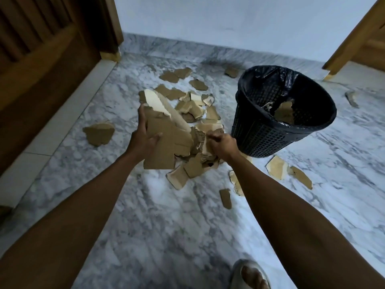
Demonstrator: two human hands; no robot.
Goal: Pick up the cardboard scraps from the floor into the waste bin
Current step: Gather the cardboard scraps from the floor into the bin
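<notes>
My left hand [143, 135] grips a large flat piece of brown cardboard [164, 140] along its left edge, held above the floor. My right hand [221, 143] is closed on a bunch of torn cardboard scraps [201, 140] right beside that piece. The black mesh waste bin [260, 134] with a black liner stands just right of my right hand, with a scrap [284, 113] lying inside. Several more scraps [187, 94] are scattered over the marble floor behind and below my hands.
A lone scrap [99, 132] lies at left near a dark wooden door [41, 65]. Further scraps [277, 170] lie right of the bin's base, and one [225, 198] lies nearer me. A white wall [229, 21] closes the back. My sandalled foot [251, 275] shows at the bottom.
</notes>
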